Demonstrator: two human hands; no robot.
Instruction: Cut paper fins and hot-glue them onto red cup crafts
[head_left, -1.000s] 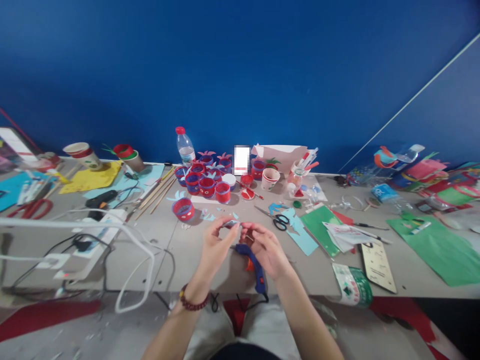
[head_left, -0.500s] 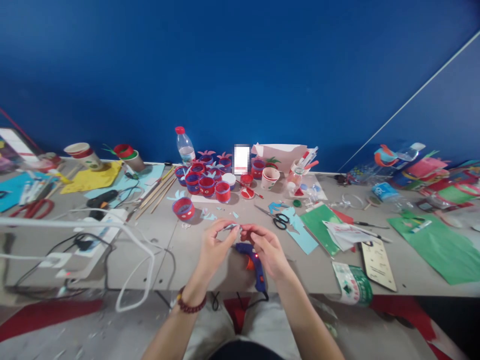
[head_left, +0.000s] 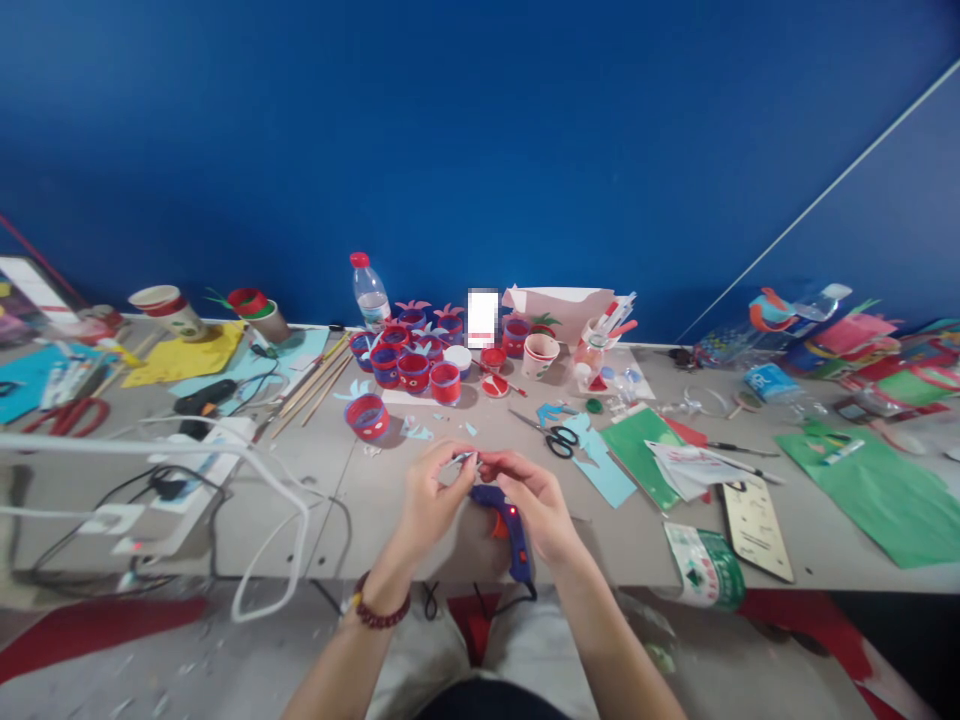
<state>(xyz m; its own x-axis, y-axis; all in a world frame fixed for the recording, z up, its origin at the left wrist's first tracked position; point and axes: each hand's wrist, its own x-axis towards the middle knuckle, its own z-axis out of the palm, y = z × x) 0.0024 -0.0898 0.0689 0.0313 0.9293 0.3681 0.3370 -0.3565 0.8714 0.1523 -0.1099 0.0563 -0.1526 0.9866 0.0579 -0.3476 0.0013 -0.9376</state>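
Note:
My left hand [head_left: 431, 500] pinches a small piece of light blue paper [head_left: 461, 459] between thumb and fingers, above the table's front part. Close against its fingertips, my right hand [head_left: 536, 500] has its fingers curled together at the paper's right end; what lies between them is hidden. A blue glue gun [head_left: 518, 545] with an orange trigger and a lit red light lies under my right hand. Beyond my hands are light blue paper scraps [head_left: 418, 430] and a red-and-blue cup [head_left: 367, 418] with white dots and a light blue paper top.
Several similar red cups [head_left: 413, 372] stand in a cluster near the wall. Black-handled scissors [head_left: 561, 440], light blue paper [head_left: 606, 470] and green sheets [head_left: 637, 455] lie to the right. On the left are wooden sticks [head_left: 319, 385], a power strip [head_left: 199, 480] and loose white cables [head_left: 289, 470].
My fingertips have shifted slightly around the paper piece, with the right fingers closer to the left ones. The things on the table have not moved.

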